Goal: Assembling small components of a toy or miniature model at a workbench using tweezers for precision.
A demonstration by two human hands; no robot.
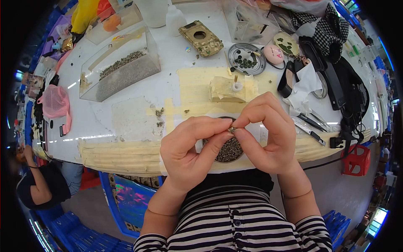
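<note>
Over a round dish of small grey-brown parts, my left hand and my right hand meet fingertip to fingertip. Thumb and index finger of each are pinched on a tiny grey-brown part, mostly covered by the fingers. Just beyond them is a tape-wrapped block carrying a white ring and a short tan peg. A camouflage toy tank body with a round hole in its top lies farther back. A few loose small parts are scattered left of my left hand.
At the left stands a clear bin of small parts. A round metal tray holds dark green pieces. Tweezers and a utility knife lie right, near black straps. Another person sits at lower left, beside blue crates.
</note>
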